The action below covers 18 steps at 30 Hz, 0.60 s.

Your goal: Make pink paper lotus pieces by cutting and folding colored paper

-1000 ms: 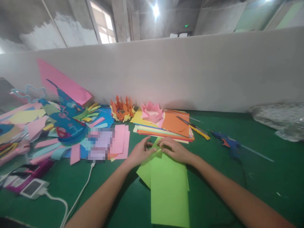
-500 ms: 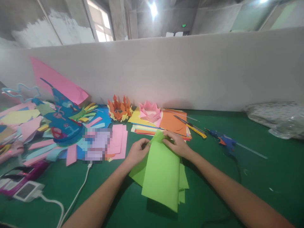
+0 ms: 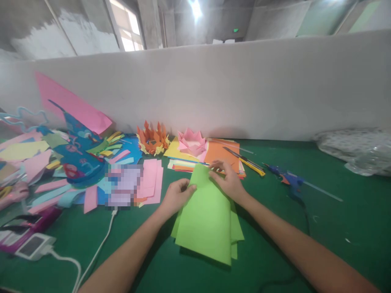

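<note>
Bright green paper (image 3: 203, 215), folded over, lies in front of me on the green table, its far end close to the stack of coloured sheets. More green layers stick out below it on both sides. My left hand (image 3: 179, 194) grips its left edge, thumb on top and fingers curled, their tips partly hidden. At the upper right edge, my right hand (image 3: 228, 184) has the paper between its bent thumb and fingers.
Beyond the paper sit a pink paper crown (image 3: 192, 142) and an orange one (image 3: 152, 139). A yellow utility knife (image 3: 252, 165) and a blue glue gun (image 3: 290, 179) lie right. Left are a blue cone hat (image 3: 81, 160), paper strips and a white cable (image 3: 102, 244).
The green paper's far end, bunched and pinched before, now lies flatter and wider. My left thumb has moved slightly down the left edge, and my hands are a little farther apart.
</note>
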Motion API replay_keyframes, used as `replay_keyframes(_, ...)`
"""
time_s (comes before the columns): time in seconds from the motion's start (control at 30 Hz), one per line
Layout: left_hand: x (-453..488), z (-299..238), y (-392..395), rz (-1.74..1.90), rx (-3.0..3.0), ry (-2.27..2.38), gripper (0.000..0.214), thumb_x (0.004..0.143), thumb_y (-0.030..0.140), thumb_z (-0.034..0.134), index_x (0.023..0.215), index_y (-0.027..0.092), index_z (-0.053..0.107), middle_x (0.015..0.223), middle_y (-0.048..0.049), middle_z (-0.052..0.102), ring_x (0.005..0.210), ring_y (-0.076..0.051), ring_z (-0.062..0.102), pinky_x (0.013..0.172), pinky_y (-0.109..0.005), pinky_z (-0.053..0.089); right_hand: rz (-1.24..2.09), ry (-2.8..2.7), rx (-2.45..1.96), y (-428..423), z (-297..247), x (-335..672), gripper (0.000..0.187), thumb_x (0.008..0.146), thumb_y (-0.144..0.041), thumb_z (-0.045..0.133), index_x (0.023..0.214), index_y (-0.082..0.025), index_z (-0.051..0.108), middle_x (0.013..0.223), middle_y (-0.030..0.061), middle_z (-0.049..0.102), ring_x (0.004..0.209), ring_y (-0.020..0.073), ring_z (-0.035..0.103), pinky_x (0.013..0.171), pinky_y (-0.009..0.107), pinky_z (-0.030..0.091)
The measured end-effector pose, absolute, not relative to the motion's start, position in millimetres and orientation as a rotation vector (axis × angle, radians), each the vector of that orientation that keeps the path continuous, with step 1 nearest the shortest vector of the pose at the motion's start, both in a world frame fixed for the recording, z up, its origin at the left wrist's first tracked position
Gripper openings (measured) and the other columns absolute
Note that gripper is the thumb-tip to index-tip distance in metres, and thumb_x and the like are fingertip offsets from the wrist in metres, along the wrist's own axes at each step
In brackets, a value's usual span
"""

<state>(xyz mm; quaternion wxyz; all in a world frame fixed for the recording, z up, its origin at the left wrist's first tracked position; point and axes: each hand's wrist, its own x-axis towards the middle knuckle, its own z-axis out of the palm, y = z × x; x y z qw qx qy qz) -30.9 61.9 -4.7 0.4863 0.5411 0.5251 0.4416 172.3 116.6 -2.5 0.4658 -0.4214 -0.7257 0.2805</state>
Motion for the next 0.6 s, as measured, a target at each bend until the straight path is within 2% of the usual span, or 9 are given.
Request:
replay_keyframes(0.07, -33, -3, 63, 1.129, 1.219, 1.288, 0.041, 0.065, 0.053, 0.069, 0.064, 0.016, 0.053, 0.056, 0.005, 0.047, 0.051, -0.008, 0.04, 0.048, -0.02, 0.03, 0.803, -1.594, -1.029, 120, -2, 174, 0.041, 0.08, -0.042, 0.059, 0.112, -0.025, 0.04, 0.114, 0.0083, 0.056, 0.103, 0.0202, 0.054, 0.089, 0.038, 0.044)
replay_keyframes(0.13, -34, 0, 63, 1.165, 1.153, 1.283, 0.045, 0.064, 0.058, 0.067, 0.066, 0.016, 0.051, 0.057, 0.0046, 0.049, 0.05, -0.008, 0.042, 0.048, -0.02, 0.033, 1.072, -1.427, -1.044, 122, -1, 175, 0.049, 0.077, -0.048, 0.061, 0.115, -0.027, 0.037, 0.123, 0.0088, 0.052, 0.108, 0.0205, 0.053, 0.088, 0.038, 0.046)
replay_keyframes(0.2, -33, 3, 61, 1.196, 1.086, 1.269, 0.047, 0.063, 0.059, 0.069, 0.067, 0.016, 0.051, 0.058, 0.0041, 0.052, 0.05, -0.008, 0.045, 0.048, -0.02, 0.035, 1.407, -1.314, -1.033, 120, -3, 174, 0.052, 0.076, -0.051, 0.062, 0.116, -0.028, 0.036, 0.122, 0.0086, 0.054, 0.108, 0.0212, 0.055, 0.085, 0.037, 0.049)
replay_keyframes(0.27, -31, 4, 60, 1.228, 1.032, 1.251, 0.046, 0.062, 0.057, 0.071, 0.068, 0.016, 0.051, 0.059, 0.0039, 0.053, 0.051, -0.009, 0.047, 0.048, -0.02, 0.037, 1.604, -1.246, -0.987, 117, -5, 172, 0.054, 0.074, -0.051, 0.064, 0.116, -0.029, 0.036, 0.118, 0.0078, 0.058, 0.106, 0.0217, 0.058, 0.084, 0.037, 0.05)
replay_keyframes(0.47, -31, 2, 63, 1.37, 0.849, 1.16, 0.043, 0.064, 0.054, 0.072, 0.076, 0.016, 0.053, 0.069, 0.0018, 0.063, 0.059, -0.01, 0.057, 0.06, -0.024, 0.046, 1.604, -1.149, -0.908, 114, -3, 172, 0.056, 0.074, -0.052, 0.062, 0.119, -0.032, 0.036, 0.115, 0.0039, 0.062, 0.1, 0.0205, 0.062, 0.079, 0.036, 0.053)
replay_keyframes(0.6, -30, 1, 63, 1.412, 0.675, 1.014, 0.042, 0.061, 0.047, 0.077, 0.077, 0.016, 0.055, 0.074, -0.0002, 0.066, 0.063, -0.013, 0.061, 0.064, -0.025, 0.048, 1.916, -1.206, -0.783, 106, 6, 176, 0.058, 0.07, -0.052, 0.067, 0.118, -0.026, 0.046, 0.118, 0.0084, 0.062, 0.1, 0.0243, 0.063, 0.082, 0.039, 0.052)
